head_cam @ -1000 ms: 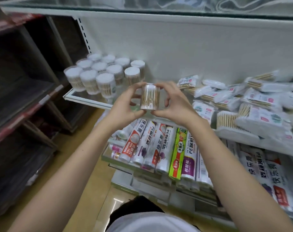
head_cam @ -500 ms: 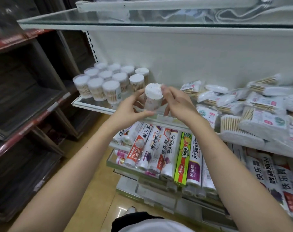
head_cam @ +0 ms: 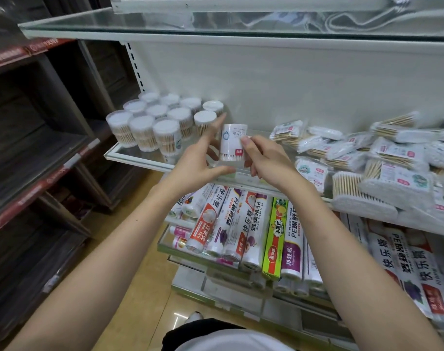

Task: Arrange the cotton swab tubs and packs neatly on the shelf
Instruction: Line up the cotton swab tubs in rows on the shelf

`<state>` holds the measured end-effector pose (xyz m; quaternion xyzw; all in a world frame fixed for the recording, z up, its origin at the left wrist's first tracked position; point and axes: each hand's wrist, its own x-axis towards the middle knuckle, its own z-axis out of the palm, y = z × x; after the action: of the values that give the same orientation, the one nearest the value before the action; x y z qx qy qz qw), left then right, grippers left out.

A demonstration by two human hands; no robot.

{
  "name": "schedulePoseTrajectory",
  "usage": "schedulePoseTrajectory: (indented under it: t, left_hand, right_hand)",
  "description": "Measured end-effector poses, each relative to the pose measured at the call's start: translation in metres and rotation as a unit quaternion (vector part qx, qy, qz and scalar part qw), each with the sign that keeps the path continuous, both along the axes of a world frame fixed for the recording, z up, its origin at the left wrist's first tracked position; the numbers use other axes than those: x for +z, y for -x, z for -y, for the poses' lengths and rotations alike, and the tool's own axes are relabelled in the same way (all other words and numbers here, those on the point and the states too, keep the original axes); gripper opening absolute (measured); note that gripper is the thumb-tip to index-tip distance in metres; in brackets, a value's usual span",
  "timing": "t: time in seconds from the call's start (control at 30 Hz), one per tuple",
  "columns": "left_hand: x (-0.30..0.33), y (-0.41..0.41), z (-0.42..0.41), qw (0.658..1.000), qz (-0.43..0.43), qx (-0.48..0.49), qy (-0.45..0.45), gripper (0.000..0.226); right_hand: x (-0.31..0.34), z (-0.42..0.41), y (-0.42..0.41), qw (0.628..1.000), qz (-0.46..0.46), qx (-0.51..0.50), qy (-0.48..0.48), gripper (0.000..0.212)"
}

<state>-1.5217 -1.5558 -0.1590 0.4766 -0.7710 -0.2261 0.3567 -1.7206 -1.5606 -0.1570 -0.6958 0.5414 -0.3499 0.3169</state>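
Holding a small clear-plastic cylindrical tub of wooden cotton swabs with a white label upright, long axis near vertical, just above the front edge of the glass shelf; both hands are on it. Right hand pinches the labelled side, thumb up near the top; left hand has fingers extended along the far-left side and thumb below, only partly closed. The cluster of white-lidded standing swab tubs lies up-left, nearest the left hand; loose clear swab packs are heaped to the right, so placement likely goes leftward.
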Motion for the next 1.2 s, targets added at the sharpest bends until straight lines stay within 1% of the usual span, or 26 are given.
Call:
schedulePoseTrajectory:
  t: [0.07, 0.13, 0.2, 0.27, 0.33, 0.4, 0.43, 0.47, 0.53, 0.63, 0.67, 0.73, 0.77, 0.8, 0.87, 0.93, 1.0, 1.07, 1.13, 1.2]
  left_hand:
    - [0.001, 0.001, 0.0, 1.0, 0.018, 0.009, 0.021, 0.095]
    - [0.002, 0.001, 0.002, 0.999, 0.003, 0.027, 0.028, 0.084]
    - [0.001, -0.001, 0.005, 0.999, 0.0, 0.043, 0.026, 0.08]
    - [0.002, -0.004, 0.007, 0.998, 0.01, 0.049, 0.029, 0.079]
    - [0.003, -0.005, 0.007, 0.998, 0.029, 0.039, 0.034, 0.078]
    - [0.003, -0.005, 0.007, 0.997, 0.056, 0.023, 0.039, 0.078]
    - [0.003, -0.006, 0.008, 0.997, 0.068, 0.017, 0.038, 0.08]
    - [0.003, -0.006, 0.01, 0.996, 0.076, 0.01, 0.036, 0.082]
    - [0.002, -0.007, 0.013, 0.998, 0.062, -0.001, 0.021, 0.086]
    - [0.005, -0.004, 0.014, 0.999, -0.026, -0.003, -0.02, 0.084]
    - [0.006, -0.002, 0.014, 0.999, -0.045, -0.006, -0.025, 0.08]
    - [0.007, 0.003, 0.012, 0.996, -0.076, -0.017, -0.033, 0.071]
    - [0.008, 0.006, 0.012, 0.995, -0.094, -0.024, -0.036, 0.068]
    - [0.008, 0.008, 0.012, 0.993, -0.112, -0.03, -0.035, 0.065]
    - [0.008, 0.011, 0.012, 0.99, -0.136, -0.039, -0.028, 0.061]
    - [0.008, 0.012, 0.013, 0.991, -0.127, -0.04, -0.018, 0.059]
    - [0.005, 0.011, 0.013, 0.996, -0.081, -0.03, 0.009, 0.061]
    - [0.002, 0.012, 0.014, 0.998, -0.03, -0.006, 0.046, 0.069]
    - [0.001, 0.013, 0.016, 0.998, 0.01, 0.017, 0.066, 0.081]
    - [-0.001, 0.013, 0.018, 0.996, 0.029, 0.025, 0.075, 0.091]
  right_hand:
    - [0.0, 0.001, 0.001, 1.0, 0.009, 0.003, -0.004, 0.036]
    - [0.0, 0.003, 0.003, 1.0, 0.012, 0.021, -0.006, 0.026]
    - [-0.002, 0.005, 0.005, 0.999, 0.006, 0.038, -0.007, 0.025]
    - [-0.003, 0.008, 0.007, 0.999, -0.015, 0.042, 0.013, 0.039]
    - [-0.002, 0.009, 0.008, 0.998, -0.027, 0.04, 0.035, 0.061]
    - [-0.001, 0.009, 0.007, 0.998, -0.02, 0.048, 0.04, 0.082]
    - [0.0, 0.01, 0.007, 0.997, -0.017, 0.057, 0.044, 0.086]
    - [-0.001, 0.01, 0.006, 0.996, -0.02, 0.067, 0.051, 0.086]
    - [-0.001, 0.011, 0.005, 0.994, -0.038, 0.076, 0.065, 0.078]
    - [-0.002, 0.013, 0.006, 0.997, -0.04, 0.041, 0.056, 0.064]
    - [-0.003, 0.013, 0.006, 0.998, -0.032, 0.03, 0.049, 0.065]
    - [-0.005, 0.013, 0.006, 0.999, -0.02, 0.013, 0.034, 0.076]
    - [-0.004, 0.012, 0.005, 0.999, -0.029, 0.004, 0.029, 0.08]
    - [-0.003, 0.011, 0.005, 0.999, -0.045, -0.005, 0.026, 0.079]
    - [-0.001, 0.007, 0.003, 0.998, -0.063, -0.024, 0.022, 0.065]
    - [0.001, 0.006, 0.002, 0.998, -0.051, -0.04, 0.012, 0.057]
    - [0.002, 0.007, 0.002, 0.998, -0.049, -0.042, 0.003, 0.056]
    - [0.001, 0.007, 0.003, 0.999, -0.035, -0.013, -0.012, 0.053]
    - [0.001, 0.006, 0.006, 0.999, -0.016, 0.028, -0.031, 0.046]
    - [0.002, 0.004, 0.007, 0.998, -0.009, 0.055, -0.043, 0.044]
